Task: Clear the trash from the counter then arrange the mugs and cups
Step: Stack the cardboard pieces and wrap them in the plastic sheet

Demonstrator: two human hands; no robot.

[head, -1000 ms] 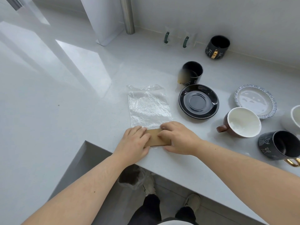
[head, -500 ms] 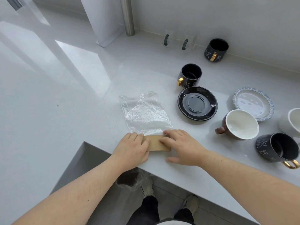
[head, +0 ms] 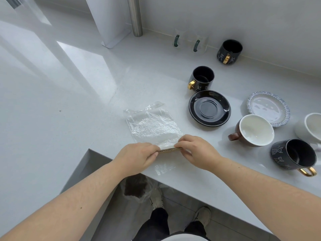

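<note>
Both hands pinch one piece of cardboard [head: 169,149], seen edge-on, at the near edge of the counter [head: 69,105]. Left hand [head: 139,158]: fingers closed narrow on its left end. Right hand [head: 198,152]: fingers closed narrow on its right end. A clear plastic bag [head: 152,126] lies flat just behind the cardboard, touching it. Right of the bag: a black saucer [head: 209,108], a black mug with gold handle [head: 202,78], a brown cup [head: 254,130]. No readable writing; the black mug carries small white drawings only.
</note>
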